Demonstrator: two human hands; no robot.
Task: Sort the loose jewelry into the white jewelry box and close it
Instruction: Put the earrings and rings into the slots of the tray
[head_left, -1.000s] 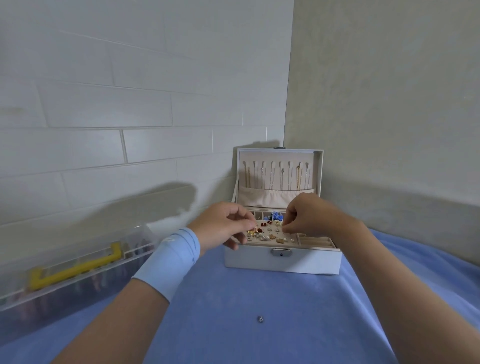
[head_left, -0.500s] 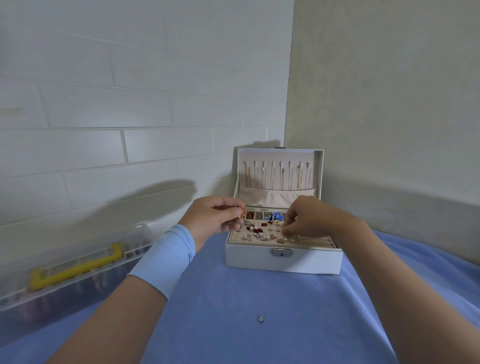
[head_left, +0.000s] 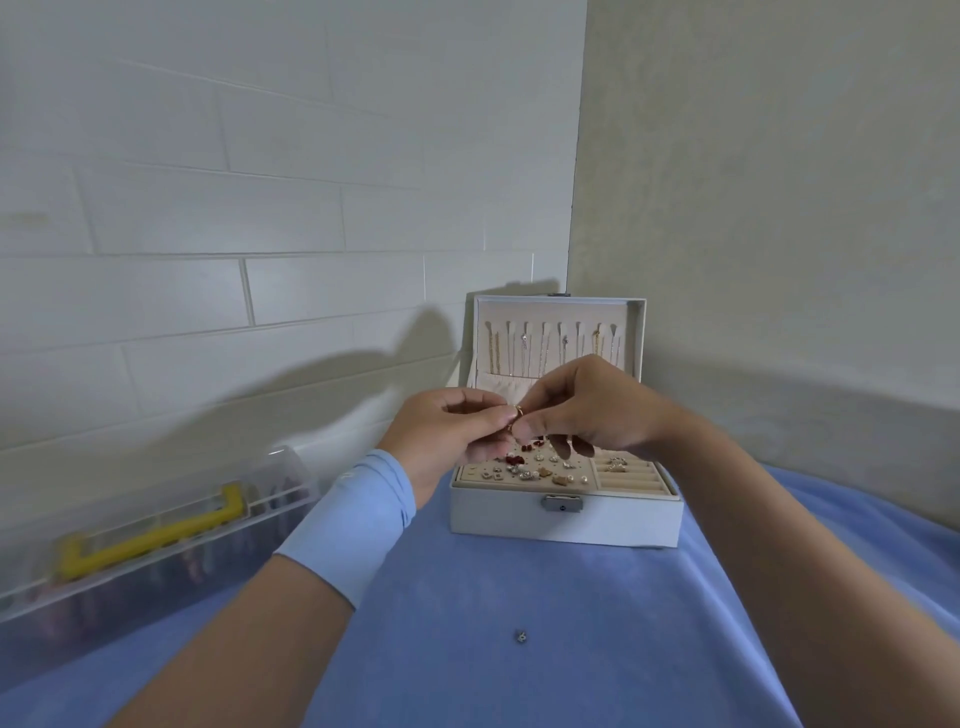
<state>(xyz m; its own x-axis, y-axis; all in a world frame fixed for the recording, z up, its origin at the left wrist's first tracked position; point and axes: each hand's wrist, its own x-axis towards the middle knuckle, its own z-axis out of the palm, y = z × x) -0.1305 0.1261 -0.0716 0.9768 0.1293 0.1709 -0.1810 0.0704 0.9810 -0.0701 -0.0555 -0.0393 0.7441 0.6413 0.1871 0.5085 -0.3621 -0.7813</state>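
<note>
The white jewelry box (head_left: 566, 525) stands open on the blue cloth against the wall corner, its lid upright with thin chains hanging inside. Several small earrings lie on its beige tray. Just above the tray, my left hand (head_left: 447, 436) and my right hand (head_left: 587, 410) meet, both pinching a small gold earring (head_left: 516, 415) between fingertips. One tiny silver piece (head_left: 521, 635) lies loose on the cloth in front of the box.
A clear plastic case with a yellow handle (head_left: 150, 535) sits at the left along the tiled wall. The blue cloth (head_left: 519, 686) covers the surface. Walls close in behind and to the right of the box.
My left hand lifted the gold earring off the tray. My right hand rose from the tray and now pinches the same earring.
</note>
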